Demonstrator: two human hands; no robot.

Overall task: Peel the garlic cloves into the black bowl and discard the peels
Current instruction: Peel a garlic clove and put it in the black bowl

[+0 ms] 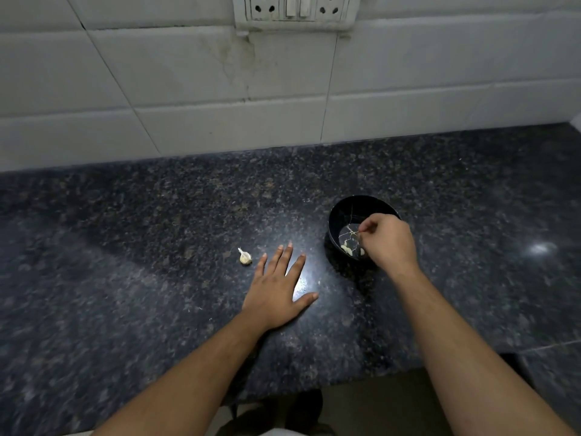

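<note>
- The left hand (278,291) lay flat on the dark stone counter (157,247), fingers straight and spread, holding nothing.
- Just beyond its fingertips sat one garlic clove (245,257), skin on, little tail pointing up, not touched by either hand.
- Over to the right, the right hand (388,242) hovered at the near rim of the black bowl (352,209), fingers curled in over the opening.
- Whether those fingers pinched a clove or a scrap of peel, I could not tell; the tips were too small and bunched to read.
- Down in the bowl, a few pale peeled cloves (347,248) showed against the bottom, beside some thin light streaks.
- My read on the step: a peeled clove was going into, or had just gone into, the bowl, and the task looked well along, with one unpeeled clove visible on the counter.
- Next move, as I judged it: pick up that last clove, which called for a fine pinch, since it was small and its papery skin could slip.
- No heap of peels showed anywhere on the counter, so discarding looked either done or yet to come; I could not say which.
- Behind it all stood the white tiled wall (188,89) with a switch plate (295,11) at the top.
</note>
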